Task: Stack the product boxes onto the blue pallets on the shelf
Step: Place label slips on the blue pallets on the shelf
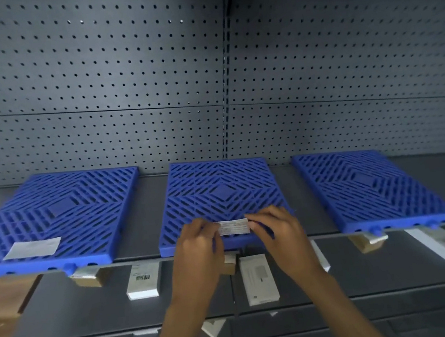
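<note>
Lower centre of the frame: a person's left hand (197, 241) and right hand (280, 230) pinch the two ends of a slim white product box (234, 227) at the front edge of the middle blue pallet (222, 188) on the shelf (146, 207). The box's long axis runs left to right along that edge, with the printed face up toward the camera. Released this near the lip, it could tip forward onto the lower shelf (92, 309), or catch a corner in the pallet's slots.

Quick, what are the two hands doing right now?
Left hand: pinches the left end of the small white box.
Right hand: pinches the box's right end.
</note>
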Tool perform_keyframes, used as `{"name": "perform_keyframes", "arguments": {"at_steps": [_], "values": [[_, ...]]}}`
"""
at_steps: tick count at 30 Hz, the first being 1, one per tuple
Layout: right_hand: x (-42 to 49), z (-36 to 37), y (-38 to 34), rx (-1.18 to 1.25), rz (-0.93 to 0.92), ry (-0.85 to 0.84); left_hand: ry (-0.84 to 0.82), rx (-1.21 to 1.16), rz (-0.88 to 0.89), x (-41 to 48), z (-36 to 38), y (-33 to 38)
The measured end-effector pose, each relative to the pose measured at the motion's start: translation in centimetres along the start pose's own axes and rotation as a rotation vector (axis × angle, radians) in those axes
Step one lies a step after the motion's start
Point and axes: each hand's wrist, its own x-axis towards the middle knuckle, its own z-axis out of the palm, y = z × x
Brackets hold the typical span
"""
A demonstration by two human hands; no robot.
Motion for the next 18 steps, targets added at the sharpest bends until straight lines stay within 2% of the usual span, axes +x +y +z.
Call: {"name": "perform_keyframes", "arguments": {"at_steps": [5,9,14,18], "values": [[-2.8,-5.4,1.6,-0.075,0.001,0.03,-0.102,0.105,0.182,-0.2,-0.1,3.4],[-6.0,-10.1,5.3,-0.201,0.088,-0.044,-0.183,0.109,0.315,-0.6,1.9,9.0],[-11.3,-17.1,11.2,-0.262,0.239,-0.146,-0.271,0.117,0.366,-2.0,6.7,17.5],[-15.4,-22.7,16.7,-0.282,0.304,-0.144,-0.34,0.14,0.384,-3.6,11.5,25.0]]}}
